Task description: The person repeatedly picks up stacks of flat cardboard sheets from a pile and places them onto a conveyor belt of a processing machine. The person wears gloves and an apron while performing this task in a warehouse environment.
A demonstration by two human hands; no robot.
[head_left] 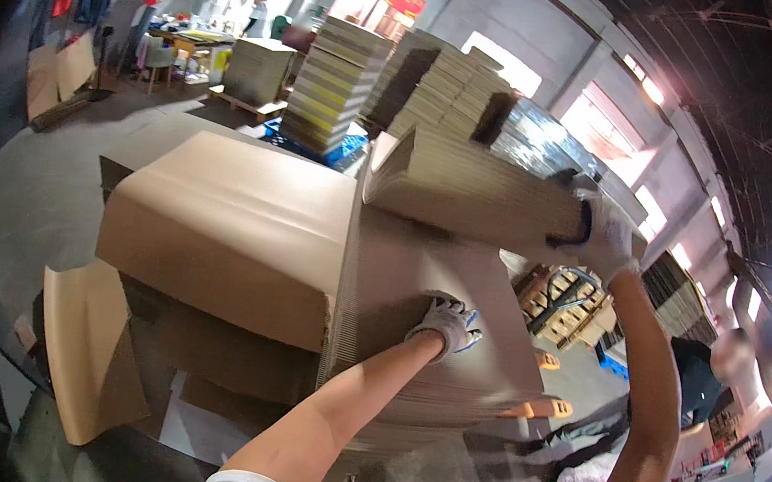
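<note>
My right hand (606, 237), in a pale work glove with dark patches, grips the right end of a thick bundle of brown cardboard sheets (478, 195). The bundle is raised at its right end and bends upward at its left end. Below it stands a tall stack of cardboard sheets (441, 267). My left hand (449, 326), gloved in the same way, rests on that stack's top sheet with its fingers apart and holds nothing. Left of the stack lies a large bent cardboard sheet (235, 213), close against its edge.
A curled cardboard piece (93, 350) stands at the lower left. Beyond are tall cardboard stacks (333, 80), a blue pallet (349, 148), a wooden pallet (575, 308) and orange fork tips (544, 410). One person (698, 371) is at the right, another (256, 18) far back.
</note>
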